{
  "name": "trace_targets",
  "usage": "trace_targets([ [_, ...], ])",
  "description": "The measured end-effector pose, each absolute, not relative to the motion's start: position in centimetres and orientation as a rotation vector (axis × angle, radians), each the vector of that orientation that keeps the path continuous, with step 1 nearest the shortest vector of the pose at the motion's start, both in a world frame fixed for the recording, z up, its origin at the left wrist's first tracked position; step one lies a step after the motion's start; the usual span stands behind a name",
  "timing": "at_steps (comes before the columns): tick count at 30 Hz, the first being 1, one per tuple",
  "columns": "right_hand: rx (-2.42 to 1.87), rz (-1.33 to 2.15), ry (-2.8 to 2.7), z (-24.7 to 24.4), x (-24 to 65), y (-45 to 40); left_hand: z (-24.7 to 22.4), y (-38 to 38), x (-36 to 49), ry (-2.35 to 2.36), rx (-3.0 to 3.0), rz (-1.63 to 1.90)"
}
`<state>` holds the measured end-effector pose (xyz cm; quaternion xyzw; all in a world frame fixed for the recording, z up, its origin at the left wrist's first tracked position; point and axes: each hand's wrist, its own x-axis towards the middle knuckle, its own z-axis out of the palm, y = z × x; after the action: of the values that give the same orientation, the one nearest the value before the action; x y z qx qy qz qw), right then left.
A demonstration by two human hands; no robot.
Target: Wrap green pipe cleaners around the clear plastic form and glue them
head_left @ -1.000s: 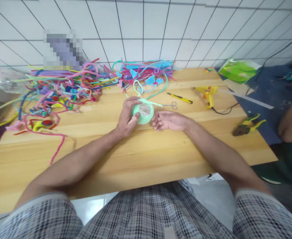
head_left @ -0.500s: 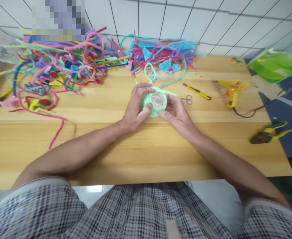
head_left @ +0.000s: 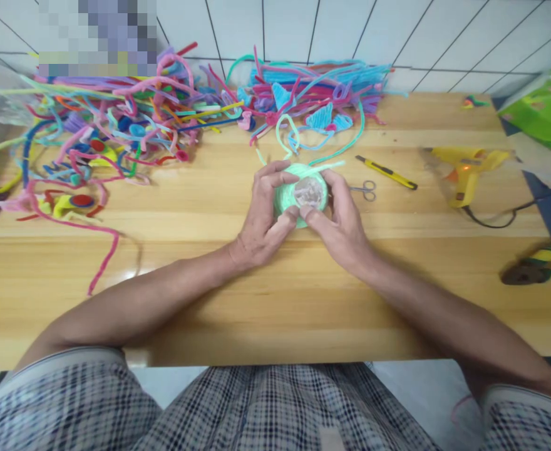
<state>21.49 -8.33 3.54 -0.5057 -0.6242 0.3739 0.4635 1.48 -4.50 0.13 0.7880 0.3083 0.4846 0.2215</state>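
Note:
A round mint-green coil (head_left: 285, 197) with a pale, shiny round centre (head_left: 308, 191) is held above the wooden table in the middle of the view. My left hand (head_left: 268, 216) wraps round its left side, fingers on top and thumb at the lower edge. Round the right side curls my right hand (head_left: 339, 219), its thumb at the lower front, close to the left thumb. A light green strand sticks out at the coil's upper right. Scissors (head_left: 368, 190) lie just right of my right hand, their blades partly hidden.
Colourful fuzzy stems (head_left: 163, 113) are heaped at the back left, with blue and pink ones (head_left: 322, 81) at the back centre. To the right are a yellow cutter (head_left: 387, 173), a yellow glue gun (head_left: 468, 172) with its cord, and pliers (head_left: 533, 268) near the table's right edge.
My right hand has closed in on the coil, its thumb now at the lower front near the left thumb. The view has shifted slightly, so the tools at right appear farther right.

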Motion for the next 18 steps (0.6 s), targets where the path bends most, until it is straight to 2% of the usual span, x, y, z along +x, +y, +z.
trace_targets([
  [18, -1.237, 0.843, -1.572, 3.13, 21.1, -8.47, 1.07, -4.52, 0.85, 0.889, 2.198, 1.313],
])
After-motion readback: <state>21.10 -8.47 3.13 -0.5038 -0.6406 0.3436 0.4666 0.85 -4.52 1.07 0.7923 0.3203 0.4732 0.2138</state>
